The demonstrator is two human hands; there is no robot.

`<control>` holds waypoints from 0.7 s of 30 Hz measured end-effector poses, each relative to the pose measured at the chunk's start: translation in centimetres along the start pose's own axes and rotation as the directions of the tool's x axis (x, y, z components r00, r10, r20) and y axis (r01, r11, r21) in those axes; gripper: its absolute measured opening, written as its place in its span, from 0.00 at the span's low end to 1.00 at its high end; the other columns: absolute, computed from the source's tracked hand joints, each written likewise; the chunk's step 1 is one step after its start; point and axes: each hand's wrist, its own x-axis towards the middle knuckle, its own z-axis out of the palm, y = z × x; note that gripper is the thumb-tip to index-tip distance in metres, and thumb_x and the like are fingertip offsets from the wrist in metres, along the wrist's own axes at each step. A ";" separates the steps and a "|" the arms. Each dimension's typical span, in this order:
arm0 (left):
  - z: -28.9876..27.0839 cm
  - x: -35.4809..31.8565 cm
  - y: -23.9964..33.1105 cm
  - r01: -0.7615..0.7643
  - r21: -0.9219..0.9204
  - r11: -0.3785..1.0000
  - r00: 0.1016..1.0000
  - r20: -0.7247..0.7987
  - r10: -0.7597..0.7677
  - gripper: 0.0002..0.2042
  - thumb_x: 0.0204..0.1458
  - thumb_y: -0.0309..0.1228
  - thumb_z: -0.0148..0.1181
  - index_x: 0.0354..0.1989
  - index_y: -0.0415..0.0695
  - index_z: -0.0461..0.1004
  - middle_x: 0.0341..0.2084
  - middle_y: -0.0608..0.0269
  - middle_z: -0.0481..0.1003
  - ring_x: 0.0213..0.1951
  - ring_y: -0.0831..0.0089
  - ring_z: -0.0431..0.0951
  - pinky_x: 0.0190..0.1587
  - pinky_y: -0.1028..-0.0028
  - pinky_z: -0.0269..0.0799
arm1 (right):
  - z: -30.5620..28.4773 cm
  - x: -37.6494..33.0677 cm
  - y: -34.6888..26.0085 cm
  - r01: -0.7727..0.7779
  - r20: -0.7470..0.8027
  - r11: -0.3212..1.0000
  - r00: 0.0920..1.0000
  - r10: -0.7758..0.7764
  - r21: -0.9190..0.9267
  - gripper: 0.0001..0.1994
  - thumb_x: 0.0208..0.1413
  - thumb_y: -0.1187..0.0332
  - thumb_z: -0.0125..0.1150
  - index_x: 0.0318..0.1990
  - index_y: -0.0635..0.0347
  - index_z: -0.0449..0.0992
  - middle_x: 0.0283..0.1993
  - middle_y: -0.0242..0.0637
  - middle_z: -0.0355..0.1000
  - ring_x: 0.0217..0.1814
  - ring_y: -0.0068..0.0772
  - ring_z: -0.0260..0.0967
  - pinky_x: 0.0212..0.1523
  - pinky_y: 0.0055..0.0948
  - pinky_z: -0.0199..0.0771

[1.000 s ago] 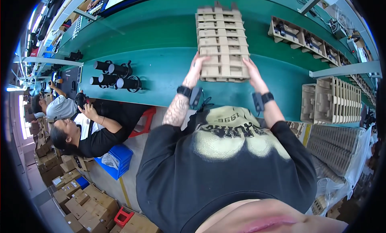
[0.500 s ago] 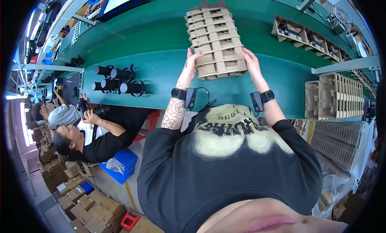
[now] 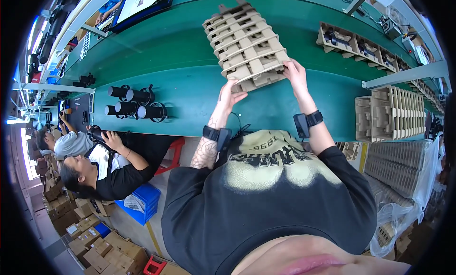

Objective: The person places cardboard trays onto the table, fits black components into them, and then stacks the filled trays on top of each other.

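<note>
A tall stack of beige moulded-pulp trays [image 3: 247,47] is between my hands above the green workbench, its far end leaning left. My left hand [image 3: 230,95] grips the near left corner, with some fingers reaching under the near edge. At the near right side, my right hand [image 3: 296,76] holds the stack with its thumb and fingers at the edge. A dark, blurred shape shows at the stack's far end; I cannot tell what it is.
Several black cylindrical scope-like parts [image 3: 127,109] lie on the bench [image 3: 190,92] at left. More pulp trays [image 3: 399,114] stand at right; a row of filled trays [image 3: 351,43] lies behind a metal post [image 3: 403,74]. A seated co-worker [image 3: 114,168] handles a black part at left.
The stack has turned, its far end swinging left. My left hand has shifted down to the near corner, while my right hand stays at the right side.
</note>
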 end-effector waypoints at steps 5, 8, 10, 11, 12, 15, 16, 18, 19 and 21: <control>0.2 -1.7 1.5 0.056 0.240 0.969 0.998 0.000 -0.058 0.34 0.49 0.49 0.56 0.60 0.37 0.58 0.63 0.46 0.54 0.50 0.44 0.71 0.49 0.59 0.72 | 0.4 -0.2 1.8 0.295 -0.073 0.917 0.943 -0.325 -0.269 0.24 0.53 0.58 0.58 0.52 0.66 0.71 0.37 0.38 0.75 0.37 0.27 0.72 0.42 0.26 0.71; 0.2 -1.0 3.3 -0.023 0.383 0.924 0.993 -0.096 0.065 0.32 0.50 0.48 0.55 0.58 0.38 0.61 0.59 0.46 0.62 0.49 0.51 0.74 0.46 0.60 0.73 | -0.7 0.2 3.2 0.219 0.098 0.862 0.976 -0.196 -0.457 0.20 0.53 0.61 0.60 0.50 0.64 0.72 0.35 0.41 0.75 0.34 0.28 0.72 0.39 0.28 0.71; 0.6 -2.3 3.8 -0.188 0.842 0.506 0.934 -0.007 0.358 0.28 0.49 0.48 0.56 0.52 0.40 0.67 0.47 0.47 0.72 0.44 0.58 0.77 0.42 0.61 0.74 | -1.4 1.6 4.5 0.265 0.039 0.825 0.958 -0.284 -0.499 0.19 0.52 0.63 0.60 0.49 0.63 0.73 0.35 0.41 0.75 0.34 0.29 0.72 0.38 0.29 0.71; 0.7 -2.7 4.0 -0.216 0.955 0.202 0.879 0.100 0.466 0.26 0.48 0.48 0.56 0.50 0.40 0.70 0.41 0.48 0.76 0.42 0.61 0.79 0.40 0.62 0.74 | -1.7 2.4 4.9 0.308 -0.013 0.781 0.927 -0.374 -0.543 0.18 0.51 0.64 0.60 0.48 0.63 0.73 0.34 0.42 0.75 0.34 0.30 0.73 0.37 0.29 0.71; 0.9 -2.1 4.3 -0.219 0.955 0.198 0.877 0.104 0.469 0.26 0.48 0.48 0.56 0.50 0.40 0.70 0.41 0.48 0.76 0.42 0.61 0.79 0.40 0.62 0.74 | -2.1 3.0 5.2 0.344 -0.060 0.731 0.884 -0.464 -0.589 0.16 0.50 0.66 0.61 0.46 0.62 0.74 0.34 0.42 0.75 0.34 0.31 0.73 0.37 0.29 0.71; 0.9 0.8 7.5 -0.180 0.972 -0.150 0.813 0.233 0.533 0.16 0.45 0.42 0.59 0.35 0.41 0.77 0.21 0.53 0.75 0.30 0.69 0.79 0.32 0.66 0.73 | -1.1 3.3 0.7 0.495 0.031 0.563 0.769 -0.639 -0.662 0.13 0.50 0.68 0.60 0.42 0.61 0.73 0.33 0.42 0.74 0.33 0.31 0.73 0.36 0.30 0.72; 2.1 0.6 8.8 -0.190 0.969 -0.160 0.797 0.247 0.551 0.16 0.45 0.42 0.59 0.35 0.41 0.77 0.21 0.53 0.75 0.30 0.69 0.79 0.32 0.66 0.73 | -0.9 4.4 -1.6 0.543 0.061 0.468 0.696 -0.716 -0.697 0.11 0.49 0.69 0.59 0.40 0.61 0.73 0.32 0.43 0.74 0.33 0.32 0.73 0.36 0.30 0.72; 3.0 -3.7 8.6 -0.404 0.895 0.190 0.679 0.154 0.718 0.10 0.45 0.35 0.59 0.24 0.39 0.72 0.19 0.65 0.72 0.26 0.77 0.72 0.29 0.72 0.68 | 0.3 3.3 -5.0 0.571 -0.002 0.546 0.690 -0.724 -0.612 0.09 0.50 0.71 0.59 0.39 0.62 0.72 0.31 0.40 0.73 0.33 0.27 0.71 0.35 0.27 0.71; 3.3 -5.9 8.6 -0.509 0.790 0.342 0.627 0.068 0.776 0.10 0.45 0.31 0.60 0.19 0.38 0.69 0.17 0.70 0.70 0.24 0.81 0.68 0.27 0.75 0.66 | 1.2 1.0 -6.7 0.589 -0.051 0.620 0.703 -0.710 -0.518 0.08 0.51 0.73 0.58 0.38 0.63 0.72 0.30 0.36 0.72 0.33 0.22 0.70 0.35 0.24 0.69; 3.4 -4.5 11.4 -0.560 0.748 0.357 0.590 0.058 0.805 0.08 0.45 0.28 0.58 0.20 0.38 0.69 0.17 0.72 0.67 0.24 0.84 0.65 0.27 0.79 0.63 | 1.8 0.0 -9.7 0.608 -0.093 0.676 0.712 -0.696 -0.416 0.06 0.52 0.74 0.58 0.38 0.64 0.72 0.30 0.33 0.71 0.34 0.17 0.68 0.34 0.21 0.68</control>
